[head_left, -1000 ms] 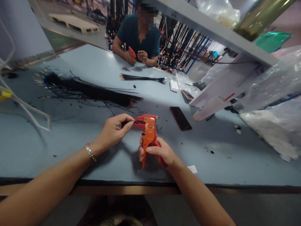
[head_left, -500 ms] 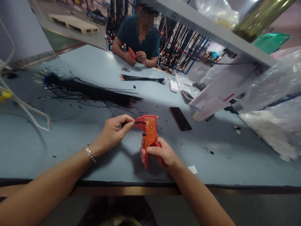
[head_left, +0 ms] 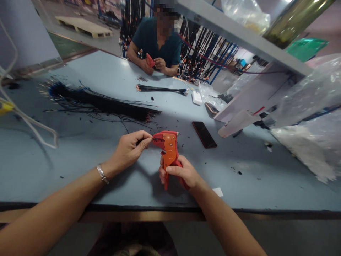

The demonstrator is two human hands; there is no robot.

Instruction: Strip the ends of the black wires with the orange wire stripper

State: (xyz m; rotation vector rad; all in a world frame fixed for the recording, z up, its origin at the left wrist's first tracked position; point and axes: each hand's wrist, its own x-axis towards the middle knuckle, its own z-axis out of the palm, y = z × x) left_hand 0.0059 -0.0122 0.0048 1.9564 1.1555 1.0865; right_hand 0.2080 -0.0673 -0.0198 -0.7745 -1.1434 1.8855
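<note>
My right hand (head_left: 181, 172) is wrapped round the handles of an orange and red wire stripper (head_left: 170, 147), whose jaws point left. At the tip of those jaws, the thumb and forefinger of my left hand (head_left: 133, 147) are pinched together. What they pinch is too small to make out; a bit of black shows between the fingers. Beyond my hands lies a large bundle of black wires (head_left: 101, 103) with blue ends at the left. A smaller bundle of black wires (head_left: 162, 89) rests farther back.
A dark phone (head_left: 204, 134) lies right of the stripper, with a second phone (head_left: 211, 108) and a white box (head_left: 196, 97) behind it. Across the table (head_left: 93, 67) sits a person (head_left: 157, 46) holding a red tool. Plastic bags lie at the right.
</note>
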